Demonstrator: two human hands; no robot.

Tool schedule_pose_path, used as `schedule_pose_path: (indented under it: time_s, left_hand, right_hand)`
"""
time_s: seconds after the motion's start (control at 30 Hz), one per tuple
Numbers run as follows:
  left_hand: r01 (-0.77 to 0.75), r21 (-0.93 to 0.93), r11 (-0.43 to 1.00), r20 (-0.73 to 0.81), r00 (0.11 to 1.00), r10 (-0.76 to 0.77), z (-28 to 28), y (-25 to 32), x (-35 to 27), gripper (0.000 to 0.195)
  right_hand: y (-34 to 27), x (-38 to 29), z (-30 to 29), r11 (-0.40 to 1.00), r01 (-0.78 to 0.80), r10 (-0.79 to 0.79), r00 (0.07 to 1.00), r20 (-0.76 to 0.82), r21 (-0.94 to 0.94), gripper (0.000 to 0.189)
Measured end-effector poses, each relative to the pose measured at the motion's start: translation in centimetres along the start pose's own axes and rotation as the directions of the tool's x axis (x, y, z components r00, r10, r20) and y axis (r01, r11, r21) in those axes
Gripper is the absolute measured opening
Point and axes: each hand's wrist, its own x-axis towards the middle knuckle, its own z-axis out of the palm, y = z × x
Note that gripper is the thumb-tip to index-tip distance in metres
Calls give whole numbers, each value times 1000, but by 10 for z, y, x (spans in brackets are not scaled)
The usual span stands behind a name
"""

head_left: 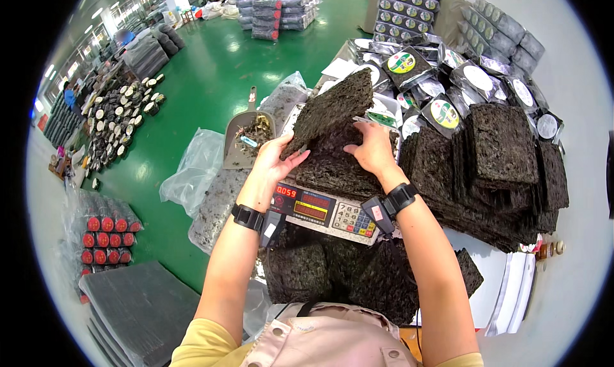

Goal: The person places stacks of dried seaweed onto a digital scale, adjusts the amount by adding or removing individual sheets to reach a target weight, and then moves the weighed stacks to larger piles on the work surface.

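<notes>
My left hand [278, 159] holds the lower left edge of a dark dried seaweed sheet [336, 103], which is tilted up over a digital scale [307, 206]. Beneath that sheet, more dried seaweed [331, 172] lies on the scale, whose red display is lit. My right hand [371, 146] is at the right side of this seaweed, thumb and fingers apart; its fingertips are near a thin pale edge, and whether they grip anything is unclear. Tall stacks of square seaweed sheets [501, 146] stand to the right. More sheets [302, 271] lie between the scale and my body.
Labelled packets [407, 67] are heaped behind the stacks. A dustpan with debris [230, 153] rests left of the scale, near a clear plastic bag [192, 170]. Wrapped bundles [108, 223] stand at the left, above dark flat sheets [139, 309]. A person in blue [70, 97] is far left.
</notes>
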Motion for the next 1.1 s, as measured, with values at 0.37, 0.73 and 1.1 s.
schedule_pose_path:
  time_s: [0.37, 0.73, 1.1]
  left_hand:
    - [-61, 268, 961, -24, 997, 70, 12, 3, -8, 15]
    - [-551, 813, -188, 531, 567, 630, 9, -17, -19, 32]
    - [-560, 791, 246, 605, 656, -451, -39, -87, -106, 41]
  right_hand:
    - [35, -17, -24, 100, -80, 743, 669, -22, 992, 11]
    - [43, -138, -61, 182, -25, 558, 826, -82, 983, 10]
    - [-2, -198, 11, 789, -251, -89, 856, 509, 561, 26]
